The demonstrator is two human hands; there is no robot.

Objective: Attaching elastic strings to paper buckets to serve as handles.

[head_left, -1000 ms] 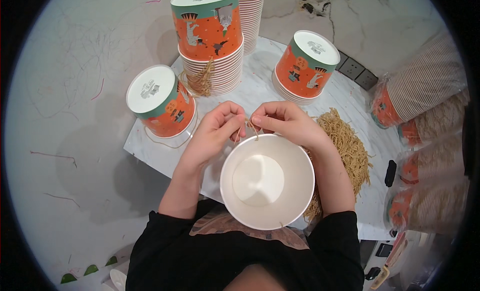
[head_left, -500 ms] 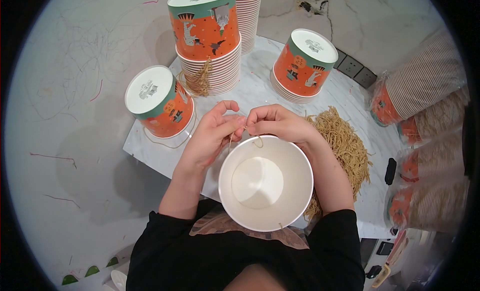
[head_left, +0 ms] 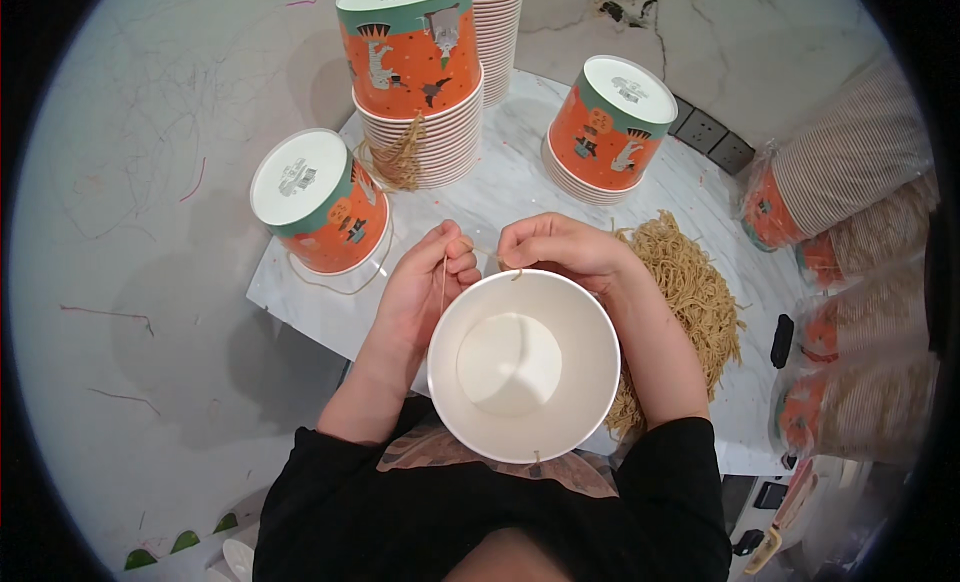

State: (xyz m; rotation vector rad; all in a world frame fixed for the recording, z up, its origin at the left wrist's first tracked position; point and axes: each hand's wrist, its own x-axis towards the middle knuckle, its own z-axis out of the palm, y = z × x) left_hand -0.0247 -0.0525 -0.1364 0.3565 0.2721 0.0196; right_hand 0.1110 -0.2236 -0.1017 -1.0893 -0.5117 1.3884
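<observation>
A white-lined paper bucket [head_left: 510, 367] stands open side up against my front, near the table edge. Thin tan cord [head_left: 484, 250] stretches between my two hands just beyond the bucket's far rim, where a bit of it shows at the lip. Left of the rim, my left hand [head_left: 428, 277] is closed in a pinch on the cord, and a length hangs down from its fingers. My right hand [head_left: 562, 250] has its fingers curled on the cord by the far rim; its fingertips are partly hidden. A second short bit of cord pokes out at the near rim.
A heap of tan cords [head_left: 690, 292] lies beside my right forearm. Upside-down orange buckets stand at the left [head_left: 320, 202], back right [head_left: 610, 132] and atop a tall stack [head_left: 410, 52] with cords hanging on it. Plastic-wrapped bucket stacks [head_left: 850, 172] line the right side.
My left hand has moved left and slightly down, drawing the cord out between my hands. The right hand has shifted slightly right. The bucket has moved a little left.
</observation>
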